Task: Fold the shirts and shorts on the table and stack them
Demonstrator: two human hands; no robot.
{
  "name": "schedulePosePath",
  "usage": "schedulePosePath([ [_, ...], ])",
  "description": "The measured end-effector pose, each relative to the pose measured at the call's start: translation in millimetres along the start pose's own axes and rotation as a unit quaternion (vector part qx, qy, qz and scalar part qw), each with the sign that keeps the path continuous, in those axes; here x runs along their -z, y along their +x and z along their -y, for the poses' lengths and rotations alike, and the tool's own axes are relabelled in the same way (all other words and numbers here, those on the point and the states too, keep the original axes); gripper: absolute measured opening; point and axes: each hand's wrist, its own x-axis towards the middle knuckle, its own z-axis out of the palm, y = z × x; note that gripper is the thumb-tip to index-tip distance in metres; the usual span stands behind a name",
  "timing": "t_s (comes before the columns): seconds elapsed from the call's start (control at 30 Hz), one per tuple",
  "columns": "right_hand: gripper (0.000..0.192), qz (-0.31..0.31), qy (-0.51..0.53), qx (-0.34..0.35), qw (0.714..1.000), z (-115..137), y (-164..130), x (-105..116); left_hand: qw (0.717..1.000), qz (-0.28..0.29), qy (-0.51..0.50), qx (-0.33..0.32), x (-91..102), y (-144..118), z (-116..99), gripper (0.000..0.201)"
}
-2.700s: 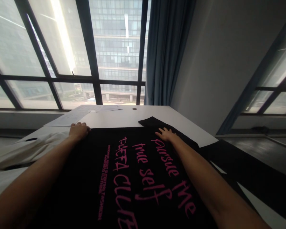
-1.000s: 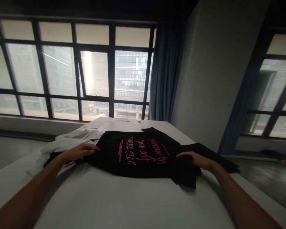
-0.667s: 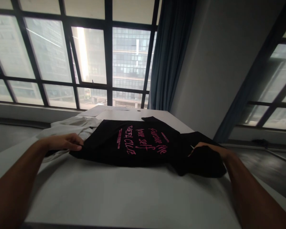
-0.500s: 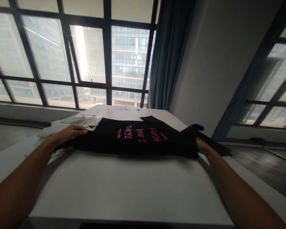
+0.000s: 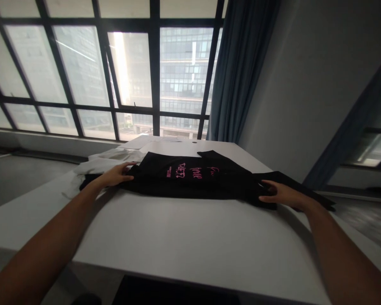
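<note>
A black shirt (image 5: pixel 190 186) with pink lettering lies across the white table, its near side folded over into a long straight edge. At its left end rests my left hand (image 5: pixel 115 174), thumb and fingers apart on the cloth. My right hand (image 5: pixel 284 195) is at the opposite end, its thumb and forefinger spread over the dark fabric. Part of the lettering on the right is covered by a fold. Beyond my right hand, a black flap of cloth stretches toward the table's right side.
White cloth (image 5: pixel 95 165) is heaped at the left beside my left hand. Papers (image 5: pixel 142 141) lie at the far end of the white table (image 5: pixel 190 237). A blue curtain (image 5: pixel 237 76) and large windows stand behind.
The shirt's near side has come down flatter on the table, and a fold now hides some lettering. Both hands have loosened, with fingers parted. The view has shifted left.
</note>
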Motion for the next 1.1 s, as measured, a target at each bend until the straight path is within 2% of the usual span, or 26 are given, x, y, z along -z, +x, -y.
schedulePosePath([
  [0.1, 0.06, 0.056, -0.03, -0.055, 0.996, 5, -2, 3, 0.996, -0.077, -0.036, -0.013, -4.2, 4, 1, 0.095],
  [0.17, 0.045, 0.085, -0.045, -0.09, 0.991, 8, -5, 4, 0.996, -0.083, -0.042, -0.011, -4.6, 3, 2, 0.097],
  [0.2, 0.039, 0.095, -0.049, -0.099, 0.989, 10, -5, 5, 0.997, -0.062, -0.041, -0.008, -3.7, 2, 3, 0.097],
  [0.27, 0.035, 0.091, -0.045, -0.088, 0.991, 11, -6, 5, 0.999, 0.018, -0.033, -0.005, -0.1, -3, 3, 0.095],
  [0.33, 0.034, 0.039, -0.017, -0.044, 0.998, 10, -5, 5, 0.995, 0.095, -0.011, -0.012, 3.6, -8, 3, 0.092],
  [0.37, 0.034, -0.001, 0.006, -0.018, 1.0, 10, -4, 4, 0.994, 0.109, 0.007, -0.022, 4.5, -10, 2, 0.09],
  [0.4, 0.037, -0.041, 0.034, 0.008, 0.999, 10, -2, 2, 0.994, 0.103, 0.024, -0.033, 4.3, -11, 1, 0.086],
  [0.47, 0.043, -0.099, 0.087, 0.04, 0.991, 9, 3, -5, 0.997, 0.048, 0.047, -0.044, 0.4, -9, -1, 0.077],
  [0.53, 0.045, -0.121, 0.102, 0.042, 0.987, 7, 9, -13, 0.998, -0.015, 0.048, -0.042, -6.8, -4, -2, 0.071],
  [0.6, 0.043, -0.12, 0.058, 0.02, 0.991, 4, 15, -19, 0.997, -0.054, 0.048, -0.038, -13.2, 2, -3, 0.069],
  [0.67, 0.039, -0.108, -0.021, -0.005, 0.994, 0, 18, -18, 0.996, -0.06, 0.061, -0.037, -14.7, 4, -5, 0.067],
  [0.73, 0.037, -0.082, -0.097, -0.026, 0.992, -5, 17, -11, 0.996, -0.028, 0.083, -0.03, -9.5, 2, -7, 0.064],
  [0.8, 0.035, -0.022, -0.139, -0.052, 0.989, -12, 11, 2, 0.995, 0.033, 0.099, -0.01, 0.7, -5, -9, 0.06],
  [0.87, 0.038, 0.063, -0.147, -0.102, 0.982, -18, 0, 16, 0.99, 0.097, 0.102, 0.012, 12.2, -14, -9, 0.058],
  [0.97, 0.059, 0.155, -0.128, -0.199, 0.959, -22, -15, 31, 0.98, 0.167, 0.101, 0.046, 23.5, -25, -7, 0.066],
  [1.03, 0.071, 0.166, -0.119, -0.215, 0.955, -19, -20, 35, 0.974, 0.184, 0.105, 0.081, 24.1, -24, -6, 0.075],
  [1.1, 0.07, 0.137, -0.129, -0.161, 0.969, -10, -18, 32, 0.975, 0.156, 0.128, 0.098, 19.2, -18, -7, 0.077],
])
